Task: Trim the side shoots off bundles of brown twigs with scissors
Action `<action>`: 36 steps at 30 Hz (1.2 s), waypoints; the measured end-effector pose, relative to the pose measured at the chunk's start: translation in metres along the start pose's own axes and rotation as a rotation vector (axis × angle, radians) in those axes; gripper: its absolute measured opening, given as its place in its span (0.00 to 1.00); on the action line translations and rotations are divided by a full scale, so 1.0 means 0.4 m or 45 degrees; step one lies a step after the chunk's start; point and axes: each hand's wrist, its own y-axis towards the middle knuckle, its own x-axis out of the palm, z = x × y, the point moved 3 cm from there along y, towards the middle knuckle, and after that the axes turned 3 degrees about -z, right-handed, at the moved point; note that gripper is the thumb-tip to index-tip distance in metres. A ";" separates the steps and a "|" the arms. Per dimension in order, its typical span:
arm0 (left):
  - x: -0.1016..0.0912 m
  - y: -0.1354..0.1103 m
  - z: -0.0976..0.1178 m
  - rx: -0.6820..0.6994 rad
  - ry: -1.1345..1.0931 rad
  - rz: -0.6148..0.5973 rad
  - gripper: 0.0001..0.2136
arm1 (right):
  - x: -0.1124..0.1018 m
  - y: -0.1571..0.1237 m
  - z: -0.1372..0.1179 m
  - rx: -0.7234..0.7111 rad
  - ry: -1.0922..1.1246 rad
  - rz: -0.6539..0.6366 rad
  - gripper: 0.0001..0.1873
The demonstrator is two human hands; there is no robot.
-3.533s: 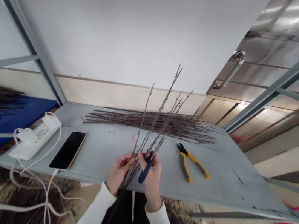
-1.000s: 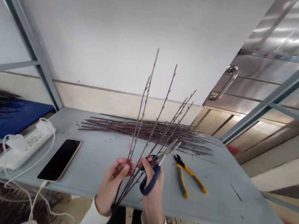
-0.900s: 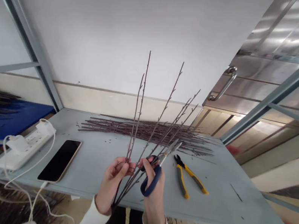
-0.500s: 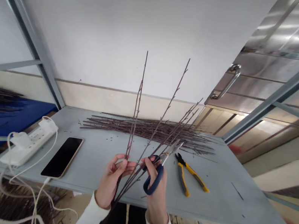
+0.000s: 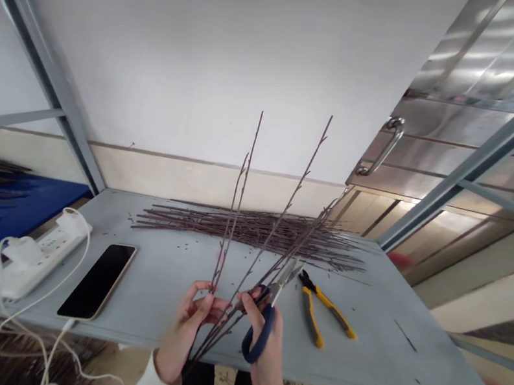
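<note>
Pinched between thumb and fingers of my left hand point(image 5: 195, 320) are thin dark twigs point(image 5: 235, 215), standing nearly upright. My right hand point(image 5: 264, 341) is closed around scissors point(image 5: 258, 337) with dark blue handles, their metal blades pointing up and away. The same hand also grips several budded twigs point(image 5: 291, 201) that lean to the right, their lower ends crossing down between my hands. Behind both hands a pile of dark twigs point(image 5: 203, 220) lies across the grey table point(image 5: 144, 305). Right of the scissors rest pliers point(image 5: 327, 309) with yellow and grey handles, jaws toward the pile.
On the left are a phone point(image 5: 97, 281) with a cable plugged in and a white power strip point(image 5: 36, 261). A blue surface point(image 5: 33, 201) beyond holds more twigs. Metal frame posts point(image 5: 42, 61) stand at both sides, with a white wall point(image 5: 199, 64) behind.
The view has shifted slightly, so the table and hands appear lower. The tops of the two twigs in my left hand have spread apart a little. Both hands keep their holds.
</note>
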 end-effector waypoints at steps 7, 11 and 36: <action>0.004 -0.007 -0.012 -0.053 0.014 -0.020 0.18 | -0.020 -0.006 0.014 -0.006 -0.105 0.003 0.15; 0.001 -0.007 -0.023 -0.080 0.038 -0.018 0.19 | -0.029 -0.007 0.016 0.003 -0.184 -0.001 0.16; -0.013 -0.036 -0.092 0.045 0.179 0.019 0.16 | -0.147 0.068 -0.359 -1.240 -2.480 0.031 0.08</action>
